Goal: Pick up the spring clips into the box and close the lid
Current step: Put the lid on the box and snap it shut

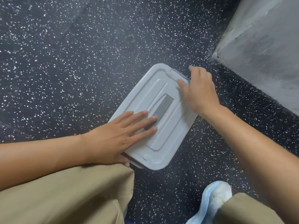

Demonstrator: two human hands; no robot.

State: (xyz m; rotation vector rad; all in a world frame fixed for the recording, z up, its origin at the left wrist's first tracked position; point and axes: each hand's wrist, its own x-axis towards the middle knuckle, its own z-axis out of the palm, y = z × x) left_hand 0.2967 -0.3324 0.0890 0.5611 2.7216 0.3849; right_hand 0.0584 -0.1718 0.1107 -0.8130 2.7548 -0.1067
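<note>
A pale grey rectangular plastic lid (161,139) with rounded corners sits on top of the box (135,164), which stands on the dark speckled floor (80,62), turned at a slant. Only a thin dark strip of the box shows under the lid's near left edge. A darker grey rectangular patch (161,107) runs along the lid's raised centre. The left hand (119,138) lies flat and open on the near left part of the lid, fingers spread and stretched toward the patch, gripping nothing. The right hand (199,91) rests at the lid's far right edge, thumb on top, fingers curled loosely over the rim. No spring clips are in view. Khaki trouser legs (72,196) fill the near side, and a light blue shoe cover (213,198) shows near right. A grey wall (267,54) stands far right.
</note>
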